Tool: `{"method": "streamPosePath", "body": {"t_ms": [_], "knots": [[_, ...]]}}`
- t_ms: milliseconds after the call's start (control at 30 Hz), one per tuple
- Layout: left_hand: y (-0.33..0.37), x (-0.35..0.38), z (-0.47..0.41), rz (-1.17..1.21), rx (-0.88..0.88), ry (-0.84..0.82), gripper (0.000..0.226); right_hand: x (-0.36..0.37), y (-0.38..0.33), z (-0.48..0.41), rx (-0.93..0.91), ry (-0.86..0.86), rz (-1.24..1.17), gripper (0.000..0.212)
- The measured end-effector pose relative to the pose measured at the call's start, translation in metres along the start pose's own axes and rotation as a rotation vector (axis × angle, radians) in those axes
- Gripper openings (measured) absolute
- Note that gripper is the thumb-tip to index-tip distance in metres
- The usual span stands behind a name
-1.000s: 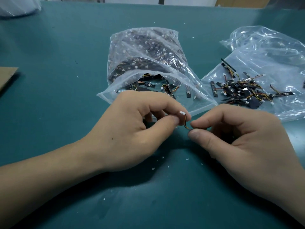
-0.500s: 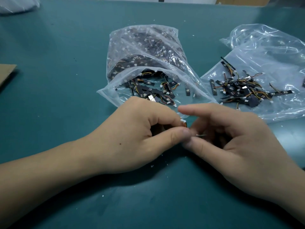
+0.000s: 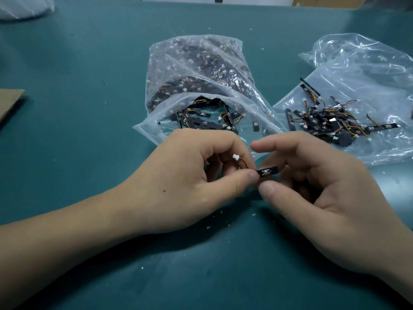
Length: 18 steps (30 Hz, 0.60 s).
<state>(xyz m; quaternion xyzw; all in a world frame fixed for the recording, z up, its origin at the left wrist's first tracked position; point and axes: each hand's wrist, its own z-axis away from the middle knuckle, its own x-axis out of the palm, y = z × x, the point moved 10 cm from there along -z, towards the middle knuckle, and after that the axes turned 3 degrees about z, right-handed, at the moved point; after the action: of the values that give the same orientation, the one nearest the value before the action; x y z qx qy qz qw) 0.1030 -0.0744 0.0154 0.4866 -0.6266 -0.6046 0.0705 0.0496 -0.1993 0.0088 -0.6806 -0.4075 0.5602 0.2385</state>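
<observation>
Above the table (image 3: 89, 135), just short of the open bag (image 3: 196, 63) of parts, the left hand (image 3: 185, 182) pinches one end of a black circuit strip (image 3: 268, 171), turned face up as if for checking, its white connector (image 3: 236, 156) looped clear, while the right hand (image 3: 324, 198) curls loosely about the free end, its grip impossible to tell

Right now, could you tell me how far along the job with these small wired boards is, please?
Looks early. Seemingly done: a small pile of boards lies on the flat bag at right. In hand: the left hand pinches one black board with its white connector, the right hand touching its free end. Left: the middle bag is packed with many more.
</observation>
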Motion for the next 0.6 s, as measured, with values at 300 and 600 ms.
{"method": "streamPosePath", "body": {"t_ms": [300, 600], "knots": [[0.001, 0.015, 0.000, -0.206, -0.101, -0.107, 0.010, 0.002, -0.015, -0.003, -0.118, -0.017, 0.127, 0.027], [0.007, 0.018, -0.001, -0.367, 0.009, -0.140, 0.012, 0.000, -0.021, -0.002, -0.203, 0.028, 0.252, 0.006]]}}
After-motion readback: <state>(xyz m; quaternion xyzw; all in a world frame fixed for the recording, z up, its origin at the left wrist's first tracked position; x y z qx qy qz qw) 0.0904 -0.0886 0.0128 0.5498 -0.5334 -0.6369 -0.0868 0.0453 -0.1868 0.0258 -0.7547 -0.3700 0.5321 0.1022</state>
